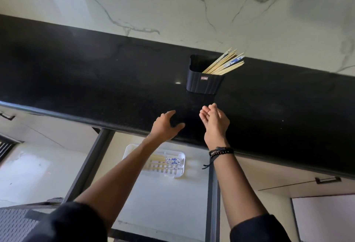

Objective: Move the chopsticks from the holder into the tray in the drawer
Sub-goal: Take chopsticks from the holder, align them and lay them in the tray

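Chopsticks point(223, 64) lean out of the black holder point(203, 84), fanned toward its right rear corner, on the dark counter point(96, 69). Just in front of the holder, the right hand point(215, 122) hovers with its fingers loosely together, slightly curved, holding nothing. In front of the holder and to its left, the left hand point(165, 126) is spread wide and empty. Well below the holder, several more lie in the white tray point(132, 149) in the open drawer point(163, 203).

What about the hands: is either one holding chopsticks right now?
No: the left hand and the right hand are both bare over the black counter, short of the holder where chopsticks lean.
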